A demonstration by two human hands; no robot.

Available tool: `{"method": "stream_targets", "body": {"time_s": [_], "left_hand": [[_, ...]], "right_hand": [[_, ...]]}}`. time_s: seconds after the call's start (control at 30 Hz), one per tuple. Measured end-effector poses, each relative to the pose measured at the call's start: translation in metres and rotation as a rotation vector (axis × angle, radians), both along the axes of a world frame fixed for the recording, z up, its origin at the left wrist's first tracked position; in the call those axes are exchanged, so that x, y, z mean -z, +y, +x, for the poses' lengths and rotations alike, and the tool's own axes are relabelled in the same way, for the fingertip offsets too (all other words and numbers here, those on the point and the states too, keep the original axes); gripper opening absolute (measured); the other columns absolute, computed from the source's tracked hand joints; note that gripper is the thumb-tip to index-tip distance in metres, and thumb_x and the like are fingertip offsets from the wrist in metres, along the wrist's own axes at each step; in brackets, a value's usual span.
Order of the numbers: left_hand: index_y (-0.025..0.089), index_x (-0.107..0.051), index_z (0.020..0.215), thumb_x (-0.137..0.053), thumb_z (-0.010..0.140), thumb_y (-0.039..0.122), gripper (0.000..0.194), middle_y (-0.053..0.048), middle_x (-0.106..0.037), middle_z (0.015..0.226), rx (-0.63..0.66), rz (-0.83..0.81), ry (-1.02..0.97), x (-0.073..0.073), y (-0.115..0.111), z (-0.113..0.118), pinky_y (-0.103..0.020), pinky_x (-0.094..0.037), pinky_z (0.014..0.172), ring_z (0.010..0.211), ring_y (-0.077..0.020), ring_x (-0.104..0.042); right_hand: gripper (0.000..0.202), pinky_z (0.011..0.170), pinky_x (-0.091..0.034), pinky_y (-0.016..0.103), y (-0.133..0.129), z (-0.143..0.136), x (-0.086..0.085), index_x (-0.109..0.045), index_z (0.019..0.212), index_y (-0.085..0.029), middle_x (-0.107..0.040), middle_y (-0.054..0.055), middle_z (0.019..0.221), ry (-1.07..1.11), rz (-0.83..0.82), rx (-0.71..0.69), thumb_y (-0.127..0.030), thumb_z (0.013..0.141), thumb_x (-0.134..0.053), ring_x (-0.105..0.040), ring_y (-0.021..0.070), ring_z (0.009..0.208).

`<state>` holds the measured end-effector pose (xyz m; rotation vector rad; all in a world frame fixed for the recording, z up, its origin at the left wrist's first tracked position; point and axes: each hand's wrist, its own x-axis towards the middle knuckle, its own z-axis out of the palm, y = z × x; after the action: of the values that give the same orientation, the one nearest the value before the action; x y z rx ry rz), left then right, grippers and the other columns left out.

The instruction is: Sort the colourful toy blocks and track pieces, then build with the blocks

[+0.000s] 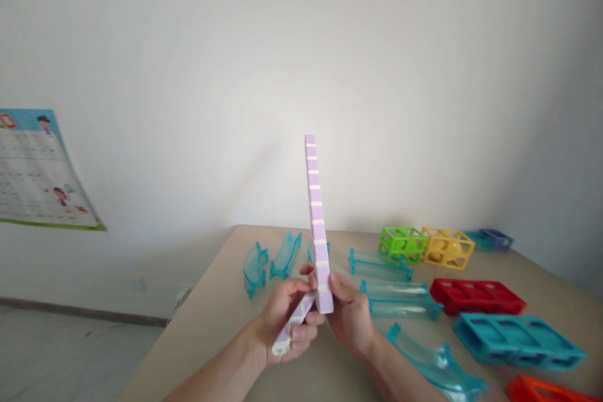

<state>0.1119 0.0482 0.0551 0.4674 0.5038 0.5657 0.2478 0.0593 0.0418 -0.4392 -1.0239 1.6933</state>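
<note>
Left hand [287,320] curls around a short lavender segmented bar [299,314], which lies slantwise across its palm and fingers, with a whitish end facing the wearer. Its thumb and a fingertip also meet the near left side of a long lavender segmented bar [316,220]. Right hand [349,314] grips that long bar's lower end from the other side, thumb against it. Crossed by pale bands, the long bar rises nearly upright above the table [188,352], in front of the white wall [301,56]; whether the two bars are joined cannot be told. Left of the hands, on the tabletop, are two translucent blue track pieces [285,255]. To the right lie more clear blue pieces [400,292], a green cube frame [402,245] touching or just beside a yellow one [447,247], then red [478,295], teal [518,339] and orange frames [541,388]. A poster [42,169] hangs far left.
</note>
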Motion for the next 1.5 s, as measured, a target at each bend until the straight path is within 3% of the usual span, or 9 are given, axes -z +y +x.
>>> {"method": "stream_targets", "body": {"time_s": [0.07,0.17,0.37,0.53,0.67,0.83,1.13,1.33,1.5], "left_hand": [[0.013,-0.057,0.07,-0.057,0.075,0.028,0.016,0.004,-0.05,0.05,0.045,0.004,-0.089,0.002,-0.001,-0.003,-0.016,-0.031,0.024,0.026,-0.0057,-0.042],[0.014,-0.056,0.072,-0.059,0.082,0.029,0.018,0.005,-0.048,0.053,0.117,0.044,-0.166,0.005,-0.003,-0.006,-0.015,-0.031,0.025,0.026,-0.0037,-0.04],[0.017,-0.058,0.098,-0.065,0.082,0.033,0.024,0.001,-0.057,0.069,0.171,0.284,-0.137,0.009,-0.009,-0.007,-0.014,-0.029,0.026,0.03,-0.0029,-0.041],[0.012,-0.058,0.091,-0.069,0.079,0.038,0.031,-0.008,-0.064,0.081,0.051,0.445,-0.092,0.004,-0.015,-0.003,-0.014,-0.03,0.027,0.034,-0.0029,-0.048],[0.013,-0.058,0.087,-0.072,0.076,0.037,0.029,-0.005,-0.062,0.079,0.036,0.44,-0.048,-0.001,-0.014,-0.002,-0.013,-0.032,0.027,0.034,-0.0024,-0.048],[0.013,-0.057,0.082,-0.075,0.072,0.039,0.034,-0.005,-0.062,0.077,0.044,0.481,-0.001,0.003,-0.007,-0.004,-0.014,-0.035,0.027,0.033,-0.0045,-0.051],[0.015,-0.052,0.081,-0.076,0.069,0.038,0.035,-0.002,-0.063,0.075,0.014,0.535,0.085,0.001,-0.006,-0.002,-0.016,-0.035,0.025,0.03,-0.0068,-0.052],[0.017,-0.048,0.079,-0.064,0.079,0.034,0.023,0.001,-0.057,0.046,-0.113,0.433,0.157,0.007,0.0,0.003,-0.021,-0.043,0.03,0.031,-0.0158,-0.056],[0.02,-0.047,0.082,-0.055,0.082,0.027,0.011,0.0,-0.06,0.049,-0.156,0.314,0.023,0.014,0.004,-0.001,-0.024,-0.047,0.034,0.04,-0.0205,-0.063]], "right_hand": [[0.031,0.065,-0.042,0.028,-0.001,0.001,-0.002,-0.067,0.069,-0.015,-0.065,0.007,0.098,0.013,0.007,-0.003,-0.045,0.076,-0.064,-0.053,0.0183,0.073],[0.031,0.062,-0.042,0.028,-0.003,0.001,-0.004,-0.068,0.07,-0.014,-0.065,0.008,0.096,0.018,0.006,-0.04,-0.044,0.077,-0.062,-0.054,0.0176,0.069],[0.03,0.054,-0.042,0.025,-0.009,-0.001,-0.005,-0.07,0.079,-0.013,-0.066,0.009,0.089,0.035,-0.042,-0.096,-0.043,0.076,-0.064,-0.055,0.0163,0.063],[0.036,0.039,-0.032,0.02,-0.008,-0.002,-0.003,-0.069,0.079,-0.012,-0.067,0.007,0.075,0.015,-0.084,-0.121,-0.048,0.072,-0.068,-0.046,0.0088,0.043],[0.038,0.036,-0.033,0.018,-0.005,-0.002,-0.003,-0.069,0.076,-0.011,-0.059,0.003,0.053,0.039,-0.062,-0.113,-0.049,0.07,-0.071,-0.043,0.0083,0.038],[0.047,0.027,-0.02,0.014,-0.005,-0.003,-0.004,-0.068,0.083,-0.01,-0.045,-0.004,0.034,0.013,-0.085,-0.14,-0.053,0.068,-0.073,-0.034,0.0061,0.026],[0.042,0.029,-0.016,0.016,-0.006,-0.001,-0.002,-0.069,0.086,-0.01,-0.047,-0.003,0.039,0.046,-0.066,-0.105,-0.05,0.076,-0.064,-0.031,0.0049,0.027],[0.034,0.039,-0.029,0.018,0.0,-0.002,-0.001,-0.068,0.09,-0.013,-0.059,0.002,0.065,-0.035,-0.055,0.081,-0.044,0.077,-0.069,-0.045,0.0094,0.047],[0.03,0.048,-0.04,0.022,0.0,-0.001,-0.003,-0.066,0.093,-0.014,-0.063,0.003,0.07,-0.02,-0.019,0.106,-0.041,0.078,-0.07,-0.052,0.0124,0.054]]}}
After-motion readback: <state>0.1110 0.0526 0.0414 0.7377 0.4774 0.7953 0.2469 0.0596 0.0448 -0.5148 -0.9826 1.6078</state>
